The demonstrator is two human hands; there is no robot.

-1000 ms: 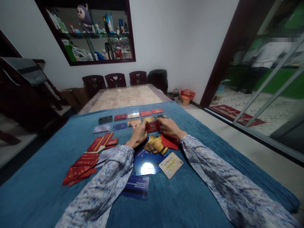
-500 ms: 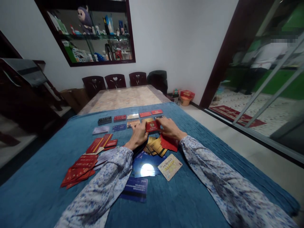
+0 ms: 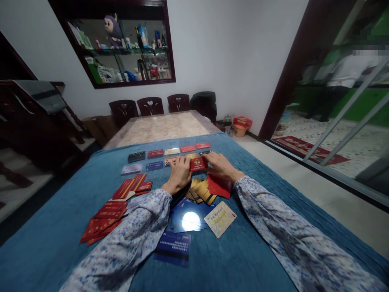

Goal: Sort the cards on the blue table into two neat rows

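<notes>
A red card (image 3: 198, 163) with a round emblem and gold lettering is between my two hands. My left hand (image 3: 180, 174) grips its left edge with bent fingers; my right hand (image 3: 221, 166) has its fingers at the right edge. Whether more cards lie under it cannot be made out. Just below my hands are fanned gold cards (image 3: 205, 192) and red cards (image 3: 219, 185). Beyond them, small card stacks sit in two rows, including a black one (image 3: 136, 156), a red one (image 3: 155, 153) and a blue one (image 3: 154, 166).
Red cards (image 3: 105, 217) spread beside my left forearm. Blue cards (image 3: 173, 247) and a beige card (image 3: 220, 219) lie nearer me on the blue cloth (image 3: 231, 259). Chairs (image 3: 150, 106) stand past the table's far end. Behind the sliding door at right stands a person (image 3: 340, 77).
The whole view has shifted slightly, so things appear a little lower and farther right. My left fingers reach somewhat more over the red card's left side. Both hands stay at the card.
</notes>
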